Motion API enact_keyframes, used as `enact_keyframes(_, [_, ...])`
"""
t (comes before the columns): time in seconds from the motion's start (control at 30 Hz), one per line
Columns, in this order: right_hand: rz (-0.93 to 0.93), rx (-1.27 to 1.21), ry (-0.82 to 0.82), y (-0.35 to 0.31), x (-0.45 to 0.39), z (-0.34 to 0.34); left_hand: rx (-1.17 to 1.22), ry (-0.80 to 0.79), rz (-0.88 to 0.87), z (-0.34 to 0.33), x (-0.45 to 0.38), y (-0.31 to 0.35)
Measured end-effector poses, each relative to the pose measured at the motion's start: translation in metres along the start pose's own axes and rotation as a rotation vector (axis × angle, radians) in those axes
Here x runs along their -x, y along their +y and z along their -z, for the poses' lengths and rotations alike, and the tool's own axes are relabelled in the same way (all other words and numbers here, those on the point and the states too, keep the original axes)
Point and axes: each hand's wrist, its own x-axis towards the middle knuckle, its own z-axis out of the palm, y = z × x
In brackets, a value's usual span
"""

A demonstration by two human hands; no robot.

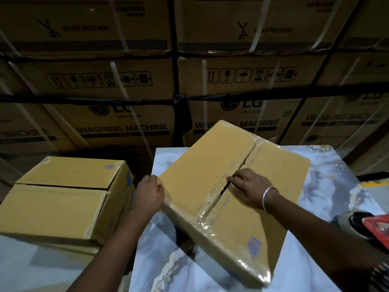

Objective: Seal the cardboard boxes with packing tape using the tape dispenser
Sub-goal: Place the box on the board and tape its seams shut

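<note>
The left hand [149,194] grips the near-left corner of the taped cardboard box [231,186], while the right hand [248,188] rests curled fingertips on its centre seam (whether pinching tape, I cannot tell). Two yellow boxes show: this one tilted on the marbled worktop [328,178], a second box [63,197] untaped to the left.

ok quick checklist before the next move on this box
1. Box steadied: ok, left hand grips its left corner, right hand rests on top.
2. Centre seam closed: not ok, a dark gap shows by the right fingertips.
3. Tape on seam: cannot tell, shiny film shows at both ends, the middle is unclear.
4. Dispenser at hand: ok, on the table's right edge, not held.
5. Box flat on table: cannot tell, it sits askew.
6. Second box sealed: not ok, its seam looks untaped.
</note>
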Motion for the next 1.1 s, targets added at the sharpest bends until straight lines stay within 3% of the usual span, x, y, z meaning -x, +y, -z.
enact_keyframes(0.17, [0.036,0.023,-0.024,0.015,0.01,0.005,0.125,-0.037,0.049,0.006,0.056,-0.003])
enact_keyframes(0.3, [-0.073,-0.095,-0.084,0.003,0.024,0.013,0.183,-0.033,0.097,0.007,0.079,0.004])
enact_keyframes(0.47, [-0.23,-0.261,-0.106,-0.001,0.052,0.005,0.155,-0.2,0.03,0.0,0.073,0.018])
enact_keyframes(0.57, [-0.42,-0.31,-0.059,-0.001,0.071,0.003,0.171,-0.241,0.083,-0.004,0.062,0.039])
enact_keyframes(0.7, [-0.836,-0.243,0.113,0.005,0.097,0.006,0.322,-0.243,0.095,-0.016,0.041,0.074])
enact_keyframes(0.83, [-1.157,-0.165,0.024,0.018,0.122,0.015,0.402,-0.209,0.156,-0.028,0.025,0.097])
enact_keyframes(0.93, [-1.258,-0.354,-0.013,0.026,0.131,0.013,0.358,-0.174,0.202,-0.034,0.022,0.099])
enact_keyframes(1.1, [-1.32,-0.583,0.09,0.027,0.131,0.013,0.347,-0.115,0.224,-0.039,0.025,0.099])
